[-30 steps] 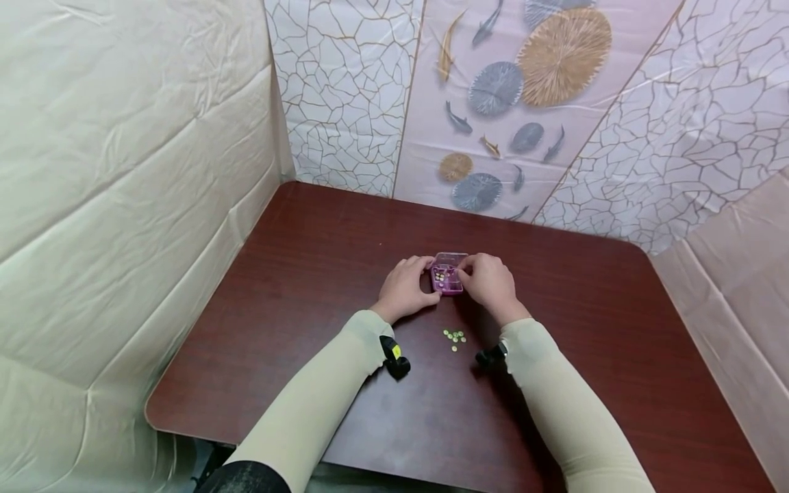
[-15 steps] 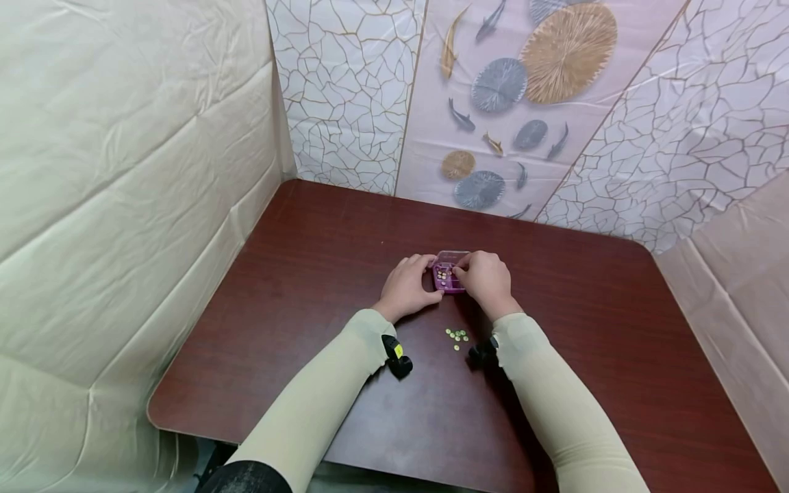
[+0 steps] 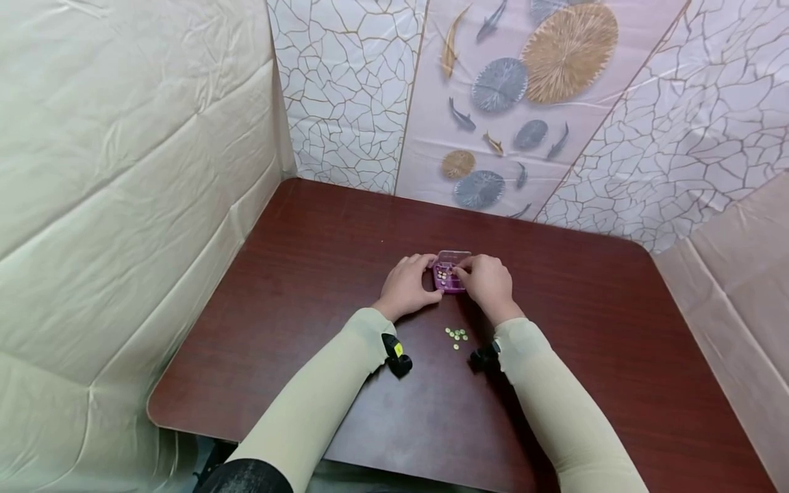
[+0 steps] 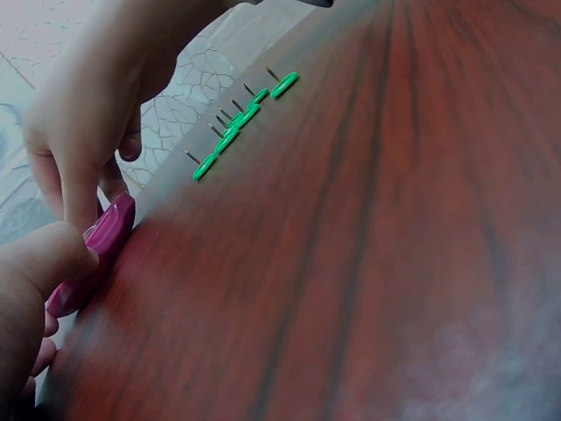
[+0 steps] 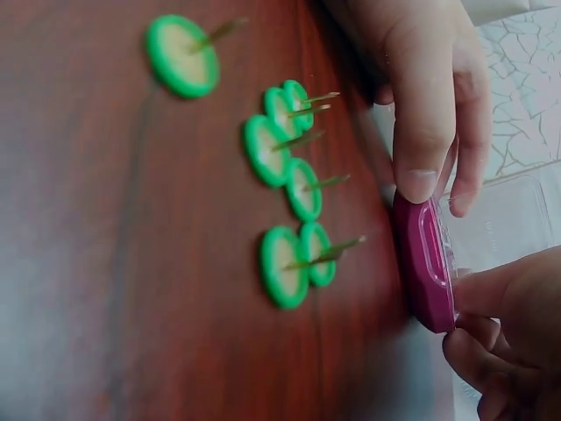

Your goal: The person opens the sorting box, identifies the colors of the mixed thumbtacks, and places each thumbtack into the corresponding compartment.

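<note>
A small purple case (image 3: 453,290) lies on the table with its clear lid (image 3: 455,256) raised at the back. Small pale pieces sit in its left compartments. My left hand (image 3: 407,286) grips the case from the left, thumb at the near edge and fingers at the far corner. My right hand (image 3: 490,282) is over the case's right side, thumb and forefinger close together at the compartments. I cannot tell whether a thumbtack is between them. Several green-rimmed thumbtacks (image 5: 266,149) lie points up on the wood, nearer the body than the case (image 5: 421,263).
The brown table (image 3: 320,308) has rounded corners. A patterned cloth (image 3: 345,96) hangs behind it, with cream cloth (image 3: 135,205) on the left and more on the right. Black wrist cameras sit on both sleeves, the right one (image 3: 483,357) close beside the loose tacks.
My right hand has shifted slightly left over the case, its fingertips lowering toward the compartments. The left hand keeps its grip. The loose thumbtacks stay where they lay.
</note>
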`<action>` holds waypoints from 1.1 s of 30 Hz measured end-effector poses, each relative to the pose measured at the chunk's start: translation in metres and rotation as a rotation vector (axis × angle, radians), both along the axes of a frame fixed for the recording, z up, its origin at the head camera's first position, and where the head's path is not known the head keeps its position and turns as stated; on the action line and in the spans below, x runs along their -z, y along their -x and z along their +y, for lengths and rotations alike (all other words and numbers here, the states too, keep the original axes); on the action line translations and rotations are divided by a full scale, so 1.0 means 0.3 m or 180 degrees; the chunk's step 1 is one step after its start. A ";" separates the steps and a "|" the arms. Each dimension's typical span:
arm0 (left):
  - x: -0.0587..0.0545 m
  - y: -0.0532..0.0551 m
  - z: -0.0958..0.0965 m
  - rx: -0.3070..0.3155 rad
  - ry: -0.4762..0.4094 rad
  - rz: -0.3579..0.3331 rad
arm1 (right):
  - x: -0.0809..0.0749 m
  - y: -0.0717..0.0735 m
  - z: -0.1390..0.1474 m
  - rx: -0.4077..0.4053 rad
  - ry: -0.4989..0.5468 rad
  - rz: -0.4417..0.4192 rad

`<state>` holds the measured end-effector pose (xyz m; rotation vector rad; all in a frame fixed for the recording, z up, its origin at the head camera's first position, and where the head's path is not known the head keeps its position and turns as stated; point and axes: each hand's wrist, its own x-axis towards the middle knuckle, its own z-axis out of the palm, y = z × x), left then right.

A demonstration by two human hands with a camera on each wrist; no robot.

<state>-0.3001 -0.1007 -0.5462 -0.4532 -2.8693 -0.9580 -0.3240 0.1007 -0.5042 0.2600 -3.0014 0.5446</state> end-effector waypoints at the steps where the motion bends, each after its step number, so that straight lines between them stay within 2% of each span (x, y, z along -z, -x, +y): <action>1: 0.001 0.001 -0.001 0.0005 0.0005 0.0004 | -0.001 -0.005 0.003 -0.0016 0.0009 -0.0023; 8: -0.002 0.005 -0.003 -0.0027 0.0001 0.0018 | -0.015 -0.049 0.027 -0.0247 0.0166 -0.0066; 14: 0.004 0.000 0.004 -0.0040 -0.0018 -0.0023 | -0.035 -0.118 0.046 -0.0412 0.0163 -0.0032; 22: 0.001 0.000 0.008 -0.0063 -0.0035 0.0018 | -0.034 -0.184 0.026 -0.0968 0.0171 -0.0371; 28: 0.005 -0.002 0.010 -0.0047 -0.0045 0.0016 | -0.027 -0.215 -0.004 -0.1286 0.0088 -0.0372; 33: 0.004 -0.005 0.013 -0.0049 -0.0033 0.0038 | -0.030 -0.241 -0.019 -0.1322 -0.0083 -0.0342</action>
